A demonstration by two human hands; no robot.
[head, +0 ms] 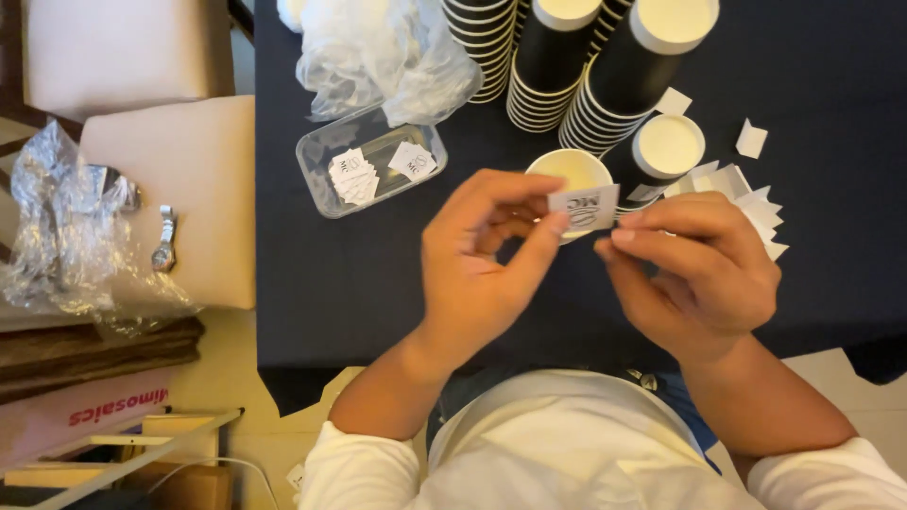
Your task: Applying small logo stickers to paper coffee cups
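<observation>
Both hands [586, 255] pinch small square paper sticker [583, 209].

Sticker [583, 208]: white w/ dark printed mark. Paper cups [576, 71]: black outside, cream-white inside, stacked rims showing as blk/wht stripes. Bench [359, 274]: dark navy cloth. Tray [370, 161]: clear plastic, holds white stickers w/ dark marks. Backing scraps [751, 203]: plain white. Sleeves [359, 467]: white. Chair [189, 189]: beige.
</observation>
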